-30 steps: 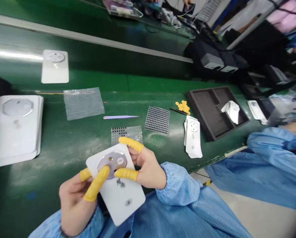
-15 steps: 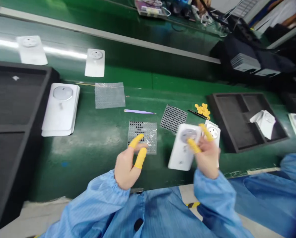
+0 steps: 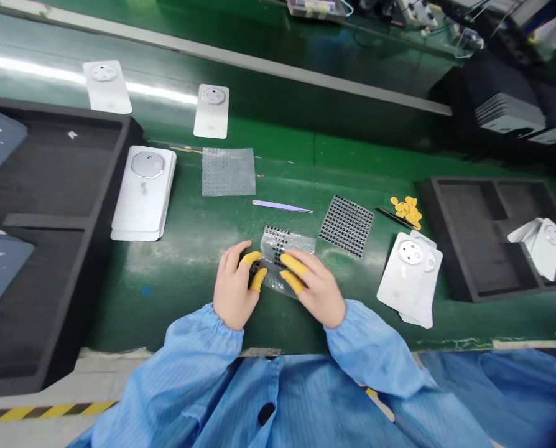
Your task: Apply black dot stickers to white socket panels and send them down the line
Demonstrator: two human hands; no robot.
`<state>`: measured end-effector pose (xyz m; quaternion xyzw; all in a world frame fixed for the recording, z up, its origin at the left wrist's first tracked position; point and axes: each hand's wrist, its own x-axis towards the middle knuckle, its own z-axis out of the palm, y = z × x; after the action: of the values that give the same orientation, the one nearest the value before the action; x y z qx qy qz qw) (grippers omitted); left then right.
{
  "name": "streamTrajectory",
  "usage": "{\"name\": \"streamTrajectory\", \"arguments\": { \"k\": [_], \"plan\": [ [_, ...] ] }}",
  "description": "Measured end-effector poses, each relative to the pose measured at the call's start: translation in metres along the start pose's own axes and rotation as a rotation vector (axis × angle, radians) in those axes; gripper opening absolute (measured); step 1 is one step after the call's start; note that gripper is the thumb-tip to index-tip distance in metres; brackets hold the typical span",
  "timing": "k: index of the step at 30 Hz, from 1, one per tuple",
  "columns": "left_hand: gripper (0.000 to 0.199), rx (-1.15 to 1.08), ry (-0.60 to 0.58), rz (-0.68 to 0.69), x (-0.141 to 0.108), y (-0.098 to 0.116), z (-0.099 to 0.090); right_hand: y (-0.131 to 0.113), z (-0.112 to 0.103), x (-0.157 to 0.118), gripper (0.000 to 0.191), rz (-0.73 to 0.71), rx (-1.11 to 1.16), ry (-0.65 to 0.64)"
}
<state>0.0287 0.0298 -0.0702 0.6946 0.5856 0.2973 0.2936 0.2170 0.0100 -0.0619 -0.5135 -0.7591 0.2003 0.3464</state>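
A clear plastic sheet of small black adhesive dots is bent between my hands, low over the bench. My left hand pinches its left edge with thumb and forefinger, both in yellow finger cots. From the other side, my right hand grips the sheet, its cot-covered thumb and forefinger on the surface. The part under the fingertips is hidden. Two white phone back covers with round camera rings lie overlapped to the right of my right hand. Beyond the sheet are purple tweezers and a fuller sheet of black dots.
A black divided tray at right holds white covers; another black tray at left holds dark panels. White covers are stacked beside it. Yellow finger cots, black tweezers and a clear sheet lie around.
My right hand has let go of a white cover, which now lies over another at right, and has moved left onto the dot sheet. The sheet is now bent and gripped. The view has shifted.
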Motion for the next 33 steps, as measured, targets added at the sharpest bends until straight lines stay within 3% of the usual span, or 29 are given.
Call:
{"name": "streamTrajectory", "arguments": {
  "k": [3,6,8,15,20,22,28,33],
  "plan": [
    [0.02,-0.341,-0.105,-0.19,0.002,0.005,-0.002,-0.005,0.026,0.005,0.029,0.023,0.129,0.014],
    [0.033,-0.728,-0.208,-0.412,0.004,0.009,-0.001,-0.002,0.026,0.003,0.025,0.049,0.19,0.072],
    [0.041,-0.877,-0.202,-0.539,0.005,0.012,0.0,-0.001,0.023,0.002,0.024,0.049,0.215,0.09],
    [0.043,-0.823,-0.111,-0.592,-0.002,0.013,0.004,-0.002,0.026,-0.004,0.028,-0.078,0.11,0.024],
    [0.027,-0.726,-0.074,-0.54,-0.011,0.011,0.007,-0.007,0.03,0.003,0.022,0.034,0.141,0.06],
    [0.023,-0.702,-0.059,-0.503,-0.012,0.01,0.007,-0.007,0.029,0.005,0.021,-0.003,0.15,0.095],
    [0.048,-0.819,-0.053,-0.56,-0.006,0.013,0.008,0.004,0.026,-0.001,0.027,-0.285,-0.04,0.08],
    [0.048,-0.834,-0.032,-0.586,-0.008,0.017,0.009,0.0,0.028,-0.002,0.021,-0.293,-0.096,0.082]
  ]
}}
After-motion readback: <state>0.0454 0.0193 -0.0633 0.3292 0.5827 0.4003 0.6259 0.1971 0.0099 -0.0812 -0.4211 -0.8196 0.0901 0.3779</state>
